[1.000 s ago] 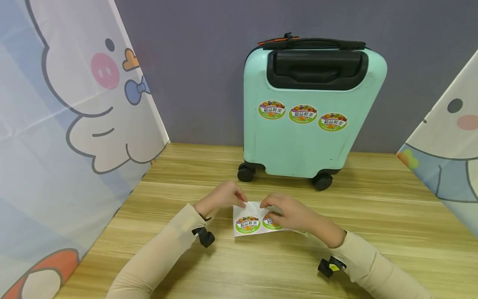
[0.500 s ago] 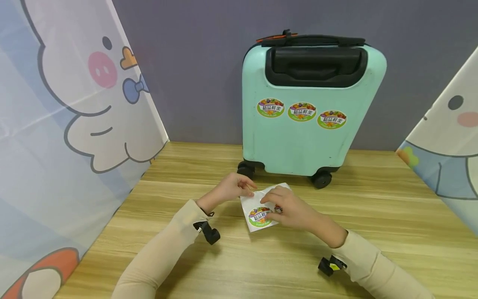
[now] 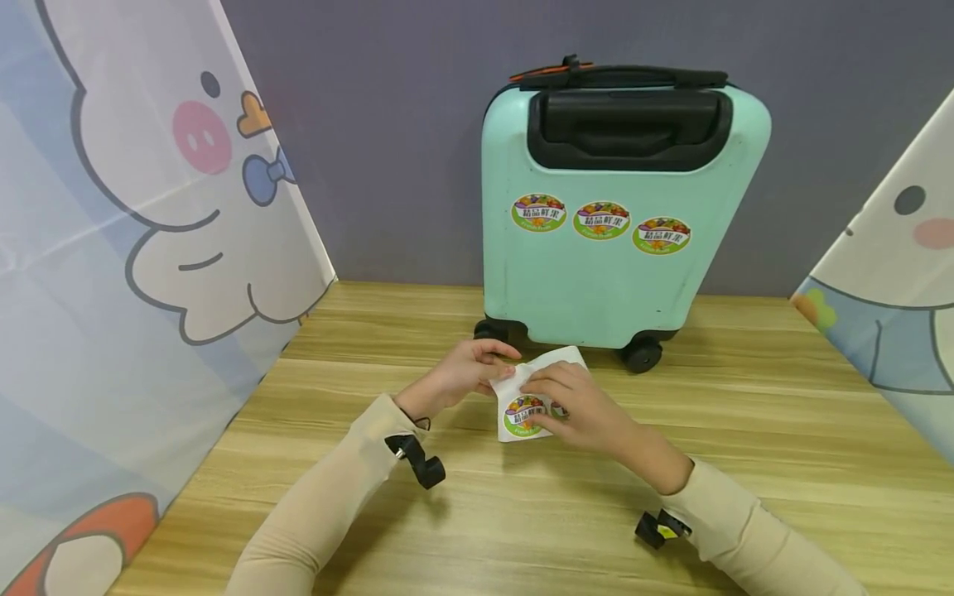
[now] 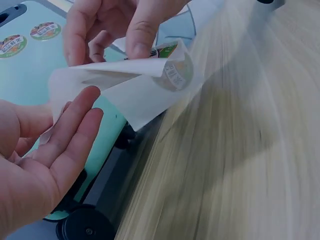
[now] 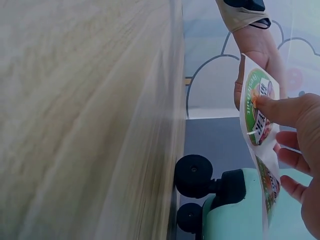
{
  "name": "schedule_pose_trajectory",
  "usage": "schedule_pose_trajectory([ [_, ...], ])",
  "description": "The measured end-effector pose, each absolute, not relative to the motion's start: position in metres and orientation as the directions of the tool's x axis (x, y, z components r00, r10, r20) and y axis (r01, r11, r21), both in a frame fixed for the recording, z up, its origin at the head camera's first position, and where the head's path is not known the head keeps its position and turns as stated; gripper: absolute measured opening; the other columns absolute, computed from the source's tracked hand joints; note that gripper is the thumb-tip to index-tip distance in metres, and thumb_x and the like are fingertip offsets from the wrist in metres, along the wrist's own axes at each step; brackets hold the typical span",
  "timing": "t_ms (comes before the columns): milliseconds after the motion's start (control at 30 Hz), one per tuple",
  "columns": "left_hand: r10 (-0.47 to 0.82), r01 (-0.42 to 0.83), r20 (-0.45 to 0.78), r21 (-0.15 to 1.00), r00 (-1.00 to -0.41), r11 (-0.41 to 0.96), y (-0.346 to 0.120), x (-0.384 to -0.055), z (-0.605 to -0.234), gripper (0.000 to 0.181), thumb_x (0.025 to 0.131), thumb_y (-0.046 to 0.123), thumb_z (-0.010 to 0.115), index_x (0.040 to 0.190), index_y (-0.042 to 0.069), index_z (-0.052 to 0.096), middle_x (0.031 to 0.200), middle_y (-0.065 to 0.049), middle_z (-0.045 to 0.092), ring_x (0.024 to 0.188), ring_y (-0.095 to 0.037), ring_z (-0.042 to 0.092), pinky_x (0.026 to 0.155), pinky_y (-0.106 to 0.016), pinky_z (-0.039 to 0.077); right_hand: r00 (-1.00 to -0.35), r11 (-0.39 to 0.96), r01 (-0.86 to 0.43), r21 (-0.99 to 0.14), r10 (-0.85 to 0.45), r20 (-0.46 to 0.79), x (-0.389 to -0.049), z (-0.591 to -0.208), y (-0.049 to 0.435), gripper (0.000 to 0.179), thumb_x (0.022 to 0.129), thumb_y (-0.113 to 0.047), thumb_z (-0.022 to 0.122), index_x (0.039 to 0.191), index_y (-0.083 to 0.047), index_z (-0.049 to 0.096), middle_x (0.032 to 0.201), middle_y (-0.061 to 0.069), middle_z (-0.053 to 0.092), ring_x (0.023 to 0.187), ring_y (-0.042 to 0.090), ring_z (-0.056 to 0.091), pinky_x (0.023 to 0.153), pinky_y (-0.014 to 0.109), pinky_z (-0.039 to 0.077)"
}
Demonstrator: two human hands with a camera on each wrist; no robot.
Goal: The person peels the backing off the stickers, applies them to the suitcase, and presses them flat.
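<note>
Curling now, the sheet (image 3: 564, 356) is pinched by left hand (image 3: 456, 377) and right hand (image 3: 587, 410); the sticker (image 3: 524, 416) is best eased off edge-first!

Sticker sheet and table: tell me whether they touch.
Apart: the right wrist view shows the sticker sheet held off the table, with backdrop visible between them.

Sticker sheet (image 3: 514, 391) before suitcase (image 3: 589, 285), seemingly just above table (image 3: 522, 513).
</note>
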State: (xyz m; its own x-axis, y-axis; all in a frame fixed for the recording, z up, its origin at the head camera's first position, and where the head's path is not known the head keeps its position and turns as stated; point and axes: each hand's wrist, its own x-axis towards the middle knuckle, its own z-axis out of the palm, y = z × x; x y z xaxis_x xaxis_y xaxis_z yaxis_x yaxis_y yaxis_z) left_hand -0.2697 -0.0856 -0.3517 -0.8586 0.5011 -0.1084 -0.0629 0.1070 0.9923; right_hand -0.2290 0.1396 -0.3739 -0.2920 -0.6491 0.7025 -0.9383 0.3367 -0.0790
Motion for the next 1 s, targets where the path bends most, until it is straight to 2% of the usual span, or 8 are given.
schedule_pose_trajectory([
  [100, 0.510, -0.082, -0.119, 0.992, -0.852, 0.095, -0.0830, -0.2678, -0.3495, 0.031, 0.098, -0.002, 0.060, 0.128, -0.006, 0.057, 0.090, -0.003, 0.068, 0.071, -0.014, 0.067, 0.065, -0.029, 0.057, -0.230, 0.308, -0.951, -0.035, -0.627, 0.744, -0.2294, -0.3738, 0.1375, 0.030, 0.095, -0.030, 0.069, 0.106, -0.003, 0.070, 0.105, 0.006, 0.066, 0.096, 0.025, 0.060, 0.079, 0.039, 0.048],
  [167, 0.519, -0.092, -0.122, 0.992, -0.846, 0.084, -0.0816, -0.2673, -0.3489, 0.031, 0.098, -0.002, 0.059, 0.128, -0.006, 0.056, 0.090, -0.003, 0.068, 0.069, -0.014, 0.067, 0.064, -0.028, 0.057, -0.217, 0.301, -0.953, -0.027, -0.620, 0.754, -0.2289, -0.3732, 0.1363, 0.028, 0.098, -0.029, 0.066, 0.104, -0.001, 0.071, 0.104, 0.007, 0.066, 0.094, 0.025, 0.061, 0.078, 0.037, 0.049],
  [467, 0.552, -0.152, -0.137, 0.988, -0.823, 0.019, -0.0784, -0.2654, -0.3493, 0.036, 0.100, -0.004, 0.052, 0.135, -0.010, 0.045, 0.086, -0.001, 0.066, 0.066, -0.013, 0.067, 0.062, -0.027, 0.056, -0.233, 0.304, -0.951, -0.053, -0.597, 0.768, -0.2255, -0.3715, 0.1352, 0.037, 0.101, -0.032, 0.057, 0.101, 0.002, 0.071, 0.102, 0.010, 0.063, 0.090, 0.022, 0.061, 0.071, 0.025, 0.051],
  [767, 0.570, -0.186, -0.142, 0.982, -0.809, -0.019, -0.0779, -0.2646, -0.3503, 0.034, 0.102, -0.002, 0.051, 0.135, -0.006, 0.046, 0.087, -0.001, 0.066, 0.067, -0.014, 0.067, 0.064, -0.028, 0.056, -0.220, 0.269, -0.960, -0.078, -0.553, 0.804, -0.2255, -0.3714, 0.1328, 0.032, 0.098, -0.029, 0.061, 0.098, 0.001, 0.071, 0.099, 0.010, 0.063, 0.075, 0.017, 0.062, 0.061, 0.017, 0.050],
  [1000, 0.589, -0.185, -0.123, 0.982, -0.799, -0.046, -0.0771, -0.2646, -0.3499, 0.040, 0.102, -0.002, 0.049, 0.140, -0.010, 0.038, 0.086, -0.001, 0.065, 0.068, -0.015, 0.067, 0.065, -0.029, 0.057, -0.239, 0.275, -0.956, -0.101, -0.533, 0.811, -0.2255, -0.3742, 0.1335, 0.027, 0.097, -0.025, 0.065, 0.098, 0.001, 0.071, 0.094, 0.007, 0.065, 0.073, 0.016, 0.063, 0.062, 0.018, 0.051],
])
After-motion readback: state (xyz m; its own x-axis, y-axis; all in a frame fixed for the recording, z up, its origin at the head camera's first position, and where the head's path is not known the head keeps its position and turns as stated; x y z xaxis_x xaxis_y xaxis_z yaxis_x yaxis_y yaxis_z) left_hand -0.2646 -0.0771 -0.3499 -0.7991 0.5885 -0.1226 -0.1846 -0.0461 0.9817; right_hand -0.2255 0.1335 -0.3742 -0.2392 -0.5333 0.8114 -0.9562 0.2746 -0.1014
